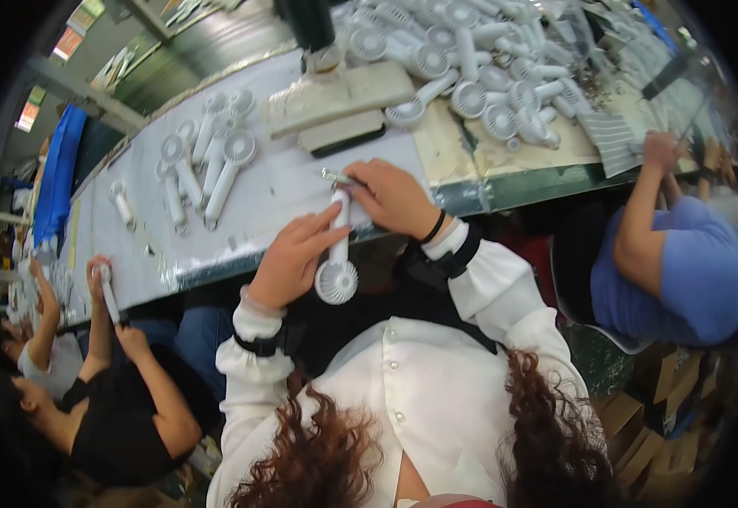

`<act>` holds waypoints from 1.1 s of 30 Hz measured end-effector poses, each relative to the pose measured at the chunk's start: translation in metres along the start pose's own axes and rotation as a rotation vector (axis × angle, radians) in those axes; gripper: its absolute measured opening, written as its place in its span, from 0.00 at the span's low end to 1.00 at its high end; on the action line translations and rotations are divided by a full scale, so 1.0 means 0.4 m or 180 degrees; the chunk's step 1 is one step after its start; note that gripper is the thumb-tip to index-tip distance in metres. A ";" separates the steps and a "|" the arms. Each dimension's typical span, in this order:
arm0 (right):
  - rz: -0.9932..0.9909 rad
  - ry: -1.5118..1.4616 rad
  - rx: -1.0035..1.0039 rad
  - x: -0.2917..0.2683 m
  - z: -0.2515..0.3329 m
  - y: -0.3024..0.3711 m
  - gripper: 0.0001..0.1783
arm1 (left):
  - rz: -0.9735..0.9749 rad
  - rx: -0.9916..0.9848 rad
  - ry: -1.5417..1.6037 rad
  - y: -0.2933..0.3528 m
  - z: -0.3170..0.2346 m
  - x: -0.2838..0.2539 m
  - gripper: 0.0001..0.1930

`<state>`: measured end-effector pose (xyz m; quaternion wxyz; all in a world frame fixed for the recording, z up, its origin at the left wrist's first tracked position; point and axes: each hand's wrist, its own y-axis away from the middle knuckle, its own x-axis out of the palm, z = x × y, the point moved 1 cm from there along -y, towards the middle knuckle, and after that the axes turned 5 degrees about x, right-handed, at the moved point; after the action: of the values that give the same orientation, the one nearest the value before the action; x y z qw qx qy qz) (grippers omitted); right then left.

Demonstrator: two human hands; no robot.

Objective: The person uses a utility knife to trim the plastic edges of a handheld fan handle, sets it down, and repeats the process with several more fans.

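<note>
A white handheld fan (337, 281) hangs over the table's near edge, its round grille toward me and its handle pointing away. My left hand (291, 254) is closed around the handle from the left, fingers laid across it. At the handle's far end, my right hand (393, 200) is closed on a small silvery tool (332, 176). This tool looks like a short blade, but its exact kind is too small to tell. Fingers hide part of the handle's end.
Several white handheld fans (217, 157) lie on the table (263, 199) to the left. A large heap of fans (470, 72) covers the back right. A beige lamp-like fixture (344, 95) stands ahead. Co-workers sit on both sides; the left one holds a fan (108, 292).
</note>
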<state>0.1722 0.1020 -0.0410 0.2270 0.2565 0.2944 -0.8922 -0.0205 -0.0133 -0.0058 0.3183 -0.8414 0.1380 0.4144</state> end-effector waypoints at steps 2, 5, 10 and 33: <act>0.0019 -0.0076 0.0083 0.020 -0.027 -0.003 0.10 | 0.0015 -0.0144 0.0393 0.006 0.042 0.005 0.23; 0.0054 0.0045 0.0139 0.004 0.006 0.002 0.09 | -0.0319 -0.0866 0.1490 -0.002 0.012 -0.009 0.21; -0.0007 0.0061 0.0255 -0.018 0.008 0.018 0.10 | -0.0703 -0.0842 0.1203 -0.041 0.003 0.041 0.18; 0.0112 -0.0241 0.0202 0.014 0.001 0.008 0.11 | -0.0621 -0.2016 0.0361 0.029 -0.022 0.088 0.19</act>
<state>0.1695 0.0978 -0.0453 0.2454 0.2348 0.2527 -0.9060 0.0010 -0.0269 -0.0342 0.0710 -0.9295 -0.0613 0.3567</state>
